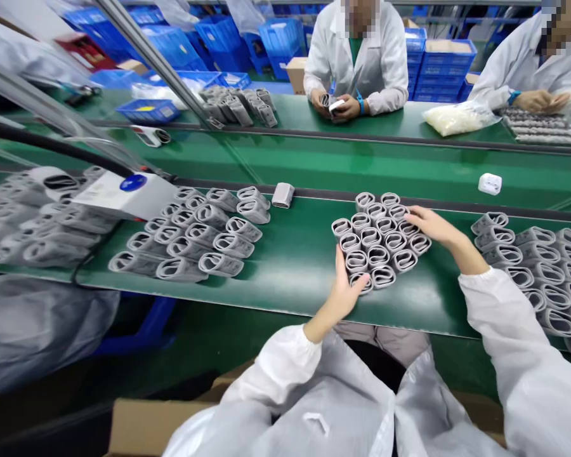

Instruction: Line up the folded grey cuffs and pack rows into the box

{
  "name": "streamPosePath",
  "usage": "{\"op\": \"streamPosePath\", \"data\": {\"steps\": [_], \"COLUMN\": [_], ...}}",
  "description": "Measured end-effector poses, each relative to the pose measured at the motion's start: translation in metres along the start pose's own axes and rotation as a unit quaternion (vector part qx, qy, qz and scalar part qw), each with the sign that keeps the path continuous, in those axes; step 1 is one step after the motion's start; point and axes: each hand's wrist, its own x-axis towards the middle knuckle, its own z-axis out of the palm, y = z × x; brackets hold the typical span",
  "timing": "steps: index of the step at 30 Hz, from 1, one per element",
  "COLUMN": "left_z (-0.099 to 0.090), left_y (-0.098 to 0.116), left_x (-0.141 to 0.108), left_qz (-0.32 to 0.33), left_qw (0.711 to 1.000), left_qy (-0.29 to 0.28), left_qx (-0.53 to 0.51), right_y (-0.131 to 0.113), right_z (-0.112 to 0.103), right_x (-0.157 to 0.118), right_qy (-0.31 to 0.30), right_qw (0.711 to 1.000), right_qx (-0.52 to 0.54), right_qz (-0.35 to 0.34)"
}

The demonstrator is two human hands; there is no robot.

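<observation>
A cluster of rolled grey fabric cuffs (377, 256) stands on end on the green work surface in front of me, their coiled edges facing up. Along its left and near side lies my left hand (343, 289), fingers stretched out and thumb spread over the nearest roll. My right hand (433, 225) rests against the far right side, fingertips extended on the outer rolls. Both hands are open, with the cluster between them. Parts of the outer rolls are hidden under my fingers.
More rolled cuffs stand in groups at left (204, 231) and right (547, 273). One lone roll (283, 195) lies near a belt (304, 158) carrying a small white part (490, 184). A white box-shaped device (128, 193) juts in at left. Two co-workers sit across.
</observation>
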Motion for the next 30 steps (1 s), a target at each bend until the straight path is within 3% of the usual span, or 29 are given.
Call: {"op": "streamPosePath", "data": {"steps": [2, 4, 7, 9, 12, 17, 19, 21, 24, 27, 30], "left_z": [-0.010, -0.014, -0.016, -0.015, -0.011, 0.010, 0.011, 0.005, -0.010, -0.015, -0.005], "left_y": [-0.001, -0.003, -0.005, -0.005, 0.003, 0.028, 0.029, 0.021, 0.003, -0.006, -0.001], "left_x": [0.014, 0.025, 0.040, 0.062, 0.130, 0.286, 0.321, 0.330, 0.312, 0.303, 0.319], "left_qz": [-0.020, -0.009, 0.056, 0.093, 0.101, 0.120, 0.141, 0.174, 0.211, 0.222, 0.208], "left_qw": [0.999, 0.998, 0.994, 0.990, 0.988, 0.988, 0.987, 0.978, 0.941, 0.914, 0.911], "left_qy": [-0.017, -0.051, -0.091, -0.103, -0.116, -0.094, -0.077, -0.081, -0.130, -0.143, -0.114], "left_qx": [-0.024, -0.032, -0.024, -0.012, -0.002, 0.009, 0.028, 0.086, 0.230, 0.308, 0.339], "right_y": [0.013, 0.023, 0.032, 0.034, 0.032, 0.031, 0.040, 0.056, 0.083, 0.096, 0.085], "right_z": [0.021, 0.044, 0.066, 0.065, 0.042, -0.012, -0.020, -0.019, -0.010, -0.004, 0.001], "right_x": [-0.019, -0.036, -0.048, -0.040, 0.000, 0.097, 0.119, 0.123, 0.111, 0.111, 0.129], "right_qy": [-0.016, 0.039, 0.128, 0.179, 0.245, 0.288, 0.306, 0.312, 0.271, 0.294, 0.325], "right_qw": [0.985, 0.955, 0.923, 0.912, 0.891, 0.860, 0.861, 0.886, 0.943, 0.945, 0.938], "right_qx": [0.173, 0.293, 0.361, 0.365, 0.377, 0.419, 0.402, 0.339, 0.155, -0.008, -0.074], "right_qz": [0.002, 0.002, -0.021, -0.046, -0.064, -0.057, -0.051, -0.050, -0.116, -0.145, -0.098]}}
